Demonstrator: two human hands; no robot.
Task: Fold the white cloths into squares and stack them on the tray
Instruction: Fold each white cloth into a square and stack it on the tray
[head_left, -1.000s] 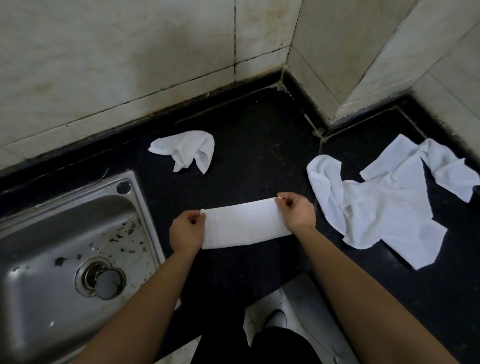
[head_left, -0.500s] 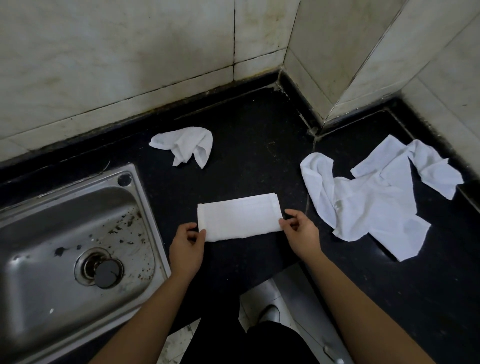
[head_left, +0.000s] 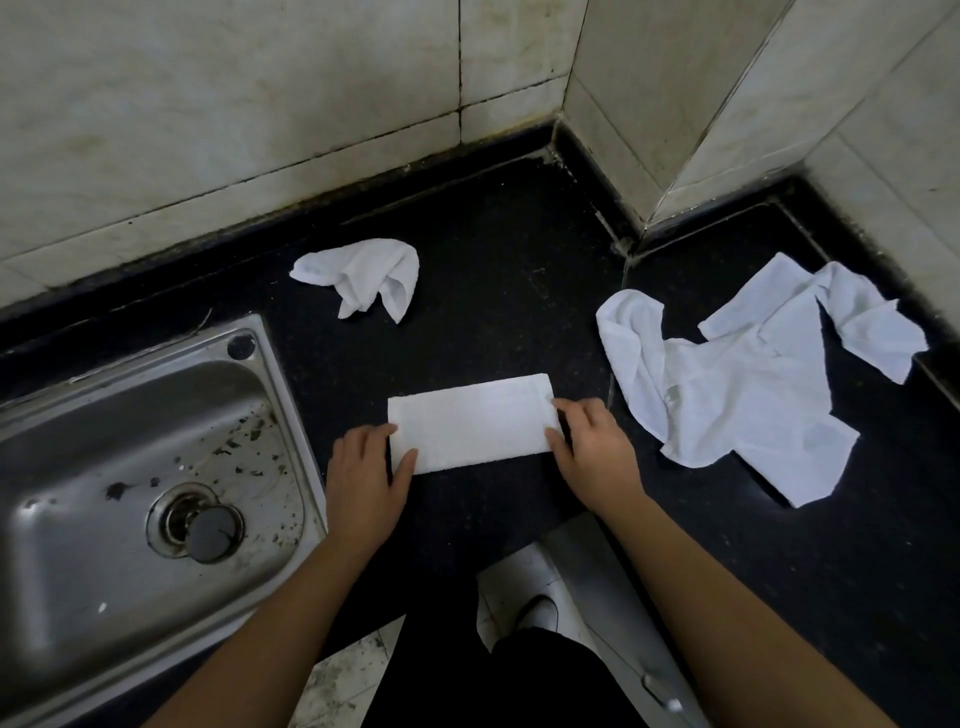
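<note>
No readable text, labels, brands or numbers anywhere in view

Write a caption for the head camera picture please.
Left hand and right hand hold a folded white cloth flat on the black counter beside a steel sink.

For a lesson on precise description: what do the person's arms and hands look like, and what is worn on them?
The left arm and right arm are bare, with no sleeves in view. The left hand and right hand wear no gloves; no watch, ring or bracelet shows.
</note>
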